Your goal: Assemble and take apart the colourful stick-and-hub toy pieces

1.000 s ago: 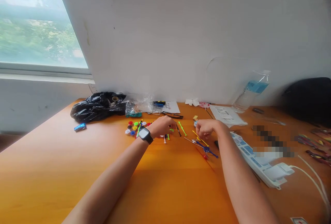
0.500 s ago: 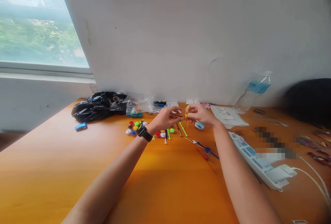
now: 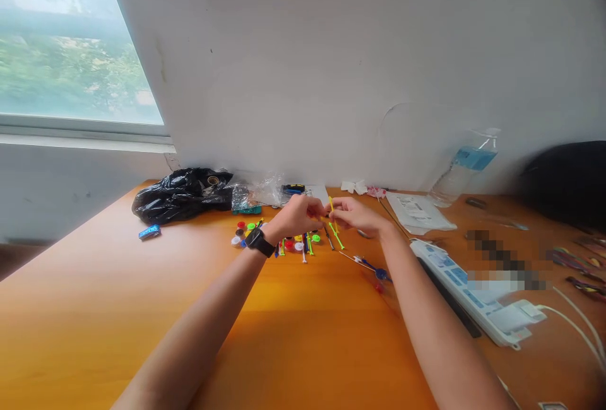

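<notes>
My left hand (image 3: 299, 215), with a black watch at the wrist, and my right hand (image 3: 356, 216) meet above the orange table (image 3: 142, 296). Both pinch a thin yellow plastic stick (image 3: 332, 212) held upright between their fingertips. Just below them lie several coloured sticks (image 3: 307, 246) and small round coloured caps (image 3: 243, 233). A green stick (image 3: 337, 236) lies under the hands. A blue stick piece (image 3: 377, 270) rests on the table in front of my right forearm.
A black plastic bag (image 3: 182, 193) and a clear bag (image 3: 258, 194) sit by the wall. A small blue object (image 3: 149, 231) lies left. A water bottle (image 3: 463, 167), a paper packet (image 3: 416, 211), a white power strip (image 3: 478, 296) with cable, and a dark bag (image 3: 565, 183) are on the right.
Both hands rose from the table and came together; the right hand picked up a yellow stick and now both hands pinch it, shifted slightly left.
</notes>
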Demonstrator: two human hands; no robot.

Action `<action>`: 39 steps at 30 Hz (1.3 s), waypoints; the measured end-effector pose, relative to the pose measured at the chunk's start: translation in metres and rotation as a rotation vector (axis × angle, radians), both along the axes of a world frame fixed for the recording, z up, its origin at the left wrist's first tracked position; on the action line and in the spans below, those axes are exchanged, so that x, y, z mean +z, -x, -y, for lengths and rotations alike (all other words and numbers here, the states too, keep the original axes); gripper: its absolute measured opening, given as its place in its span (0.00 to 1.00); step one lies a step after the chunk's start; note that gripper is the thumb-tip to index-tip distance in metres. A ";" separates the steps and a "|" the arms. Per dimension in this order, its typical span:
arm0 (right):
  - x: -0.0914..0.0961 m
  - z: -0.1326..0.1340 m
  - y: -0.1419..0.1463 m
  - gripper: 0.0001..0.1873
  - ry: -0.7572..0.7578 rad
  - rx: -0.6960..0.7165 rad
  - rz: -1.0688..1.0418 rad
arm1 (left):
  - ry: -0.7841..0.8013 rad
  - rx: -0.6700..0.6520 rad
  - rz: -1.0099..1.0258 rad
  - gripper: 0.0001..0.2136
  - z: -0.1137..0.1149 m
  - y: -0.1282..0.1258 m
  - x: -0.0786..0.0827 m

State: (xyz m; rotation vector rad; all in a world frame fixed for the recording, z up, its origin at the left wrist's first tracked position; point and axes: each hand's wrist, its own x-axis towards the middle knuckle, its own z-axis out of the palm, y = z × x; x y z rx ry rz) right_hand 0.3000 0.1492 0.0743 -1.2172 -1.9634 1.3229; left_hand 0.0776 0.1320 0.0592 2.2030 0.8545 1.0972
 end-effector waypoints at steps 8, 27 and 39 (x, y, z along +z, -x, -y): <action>-0.027 -0.016 -0.018 0.09 -0.079 -0.131 0.788 | 0.054 -0.185 -0.307 0.07 0.012 -0.011 -0.026; -0.011 -0.015 -0.049 0.18 0.162 0.241 0.932 | 0.080 -0.134 -0.453 0.10 0.006 -0.010 -0.035; 0.001 -0.005 -0.044 0.16 0.086 0.298 0.864 | -0.079 -0.108 -0.459 0.08 0.001 -0.007 -0.046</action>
